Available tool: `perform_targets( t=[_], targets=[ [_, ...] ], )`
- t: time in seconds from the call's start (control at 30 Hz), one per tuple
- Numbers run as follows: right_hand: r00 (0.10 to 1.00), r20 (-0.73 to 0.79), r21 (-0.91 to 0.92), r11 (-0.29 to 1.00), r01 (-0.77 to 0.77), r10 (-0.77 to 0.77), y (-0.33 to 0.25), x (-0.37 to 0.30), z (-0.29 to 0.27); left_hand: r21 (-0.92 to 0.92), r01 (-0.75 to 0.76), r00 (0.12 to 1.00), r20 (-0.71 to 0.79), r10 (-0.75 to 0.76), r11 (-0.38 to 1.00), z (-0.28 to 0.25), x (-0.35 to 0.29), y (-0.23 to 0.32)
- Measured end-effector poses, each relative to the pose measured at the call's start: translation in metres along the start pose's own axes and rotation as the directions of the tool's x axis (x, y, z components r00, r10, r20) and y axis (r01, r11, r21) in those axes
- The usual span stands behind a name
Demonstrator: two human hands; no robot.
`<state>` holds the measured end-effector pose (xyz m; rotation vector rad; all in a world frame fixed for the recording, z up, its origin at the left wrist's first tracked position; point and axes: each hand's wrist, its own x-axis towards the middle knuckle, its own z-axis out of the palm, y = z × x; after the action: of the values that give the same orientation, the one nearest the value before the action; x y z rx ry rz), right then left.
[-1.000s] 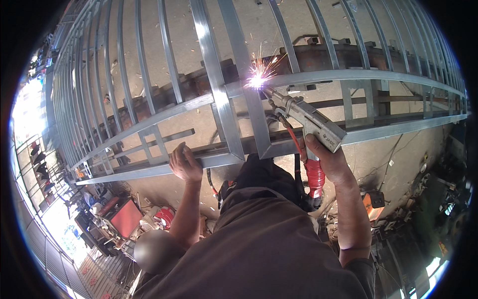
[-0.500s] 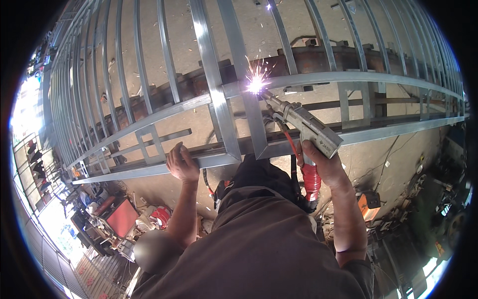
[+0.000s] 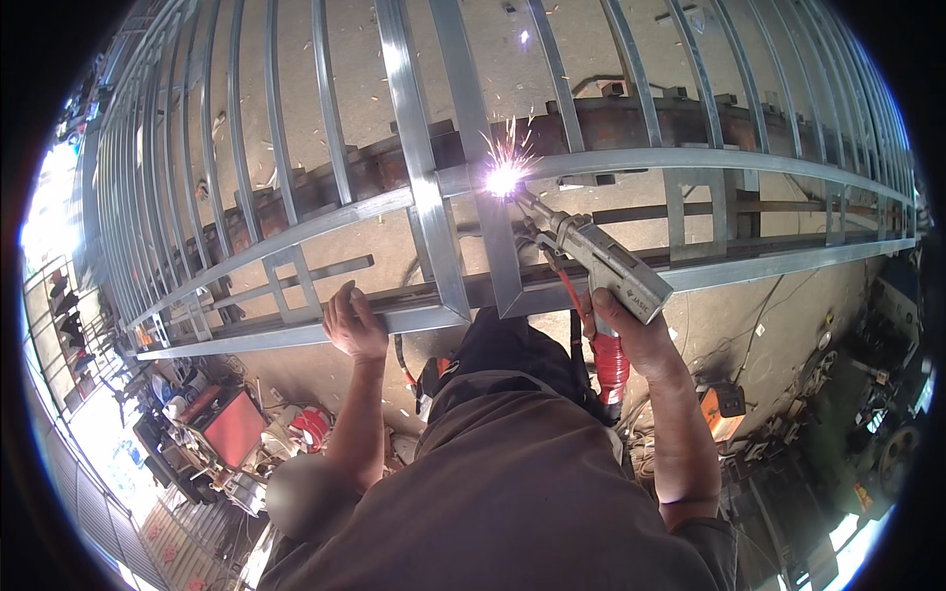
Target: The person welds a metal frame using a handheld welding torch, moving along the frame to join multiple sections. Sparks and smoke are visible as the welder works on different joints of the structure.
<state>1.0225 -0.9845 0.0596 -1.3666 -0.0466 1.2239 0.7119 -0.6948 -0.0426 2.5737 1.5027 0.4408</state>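
Note:
In my right hand (image 3: 636, 330) is a grey welding gun (image 3: 616, 266), my fingers wrapped round its grip. Red wrapping (image 3: 610, 366) covers the part below. Its nozzle points up and left at a bright arc (image 3: 503, 181) throwing sparks, where a grey upright bar (image 3: 480, 128) meets the curved rail (image 3: 670, 158). My left hand (image 3: 357, 325) lies on the bottom rail (image 3: 419, 317) of the neighbouring metal panel, fingers curled over it. Glare hides the joint and the nozzle's very tip.
Rows of upright bars (image 3: 276, 118) stretch away on both sides. A rusty beam (image 3: 611, 126) runs beneath the panels. A red-topped box (image 3: 235, 428) stands low on the left. An orange and black case (image 3: 724, 410) sits on the floor at right, near loose cables.
The arc stays lit at the same joint, and its sparks have changed shape. My view has shifted slightly. Both hands keep their holds.

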Motion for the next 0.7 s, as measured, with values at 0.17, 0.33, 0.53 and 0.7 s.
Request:
perform_targets(
  t=[0.17,0.33,0.53,0.7],
  targets=[
    [0.999,-0.022,0.010,1.000,-0.023,0.023,0.005,-0.003,-0.005,-0.004,-0.005,1.000,-0.020,0.005,1.000,0.000,-0.001,0.001],
    [0.999,0.005,-0.063,0.997,0.052,-0.052,0.003,-0.021,-0.014,-0.024,-0.009,0.998,-0.064,0.008,1.000,0.004,-0.001,-0.004],
    [0.954,0.074,-0.115,0.947,0.299,-0.292,-0.026,-0.077,-0.033,-0.549,0.157,0.984,0.015,-0.178,0.821,-0.048,0.008,0.068],
    [0.917,0.181,-0.238,0.888,0.392,-0.356,-0.034,-0.129,-0.037,-0.859,0.504,0.835,0.512,0.204,0.092,-0.118,-0.023,0.230]
  ],
)
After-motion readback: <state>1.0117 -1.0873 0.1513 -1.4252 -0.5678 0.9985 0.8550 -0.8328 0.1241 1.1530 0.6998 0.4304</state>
